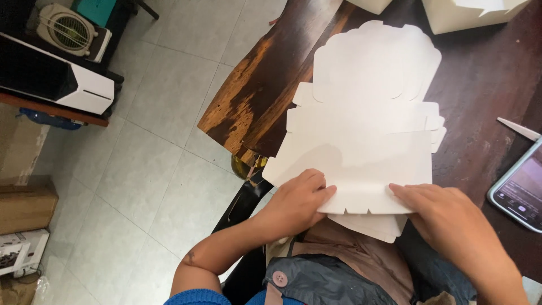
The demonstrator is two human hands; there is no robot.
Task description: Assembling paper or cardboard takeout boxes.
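Observation:
A stack of flat white die-cut cardboard box blanks lies on a dark wooden table, its near end hanging over the table edge toward me. My left hand presses on the near left part of the top blank, fingers curled on its edge. The fingers of my right hand rest on the near right flap of the same blank. Further blanks show beneath the top one at the near edge.
A smartphone with a lit screen lies at the table's right edge. Folded white boxes stand at the far side. On the tiled floor to the left stand a white and black appliance, a small fan and cardboard boxes.

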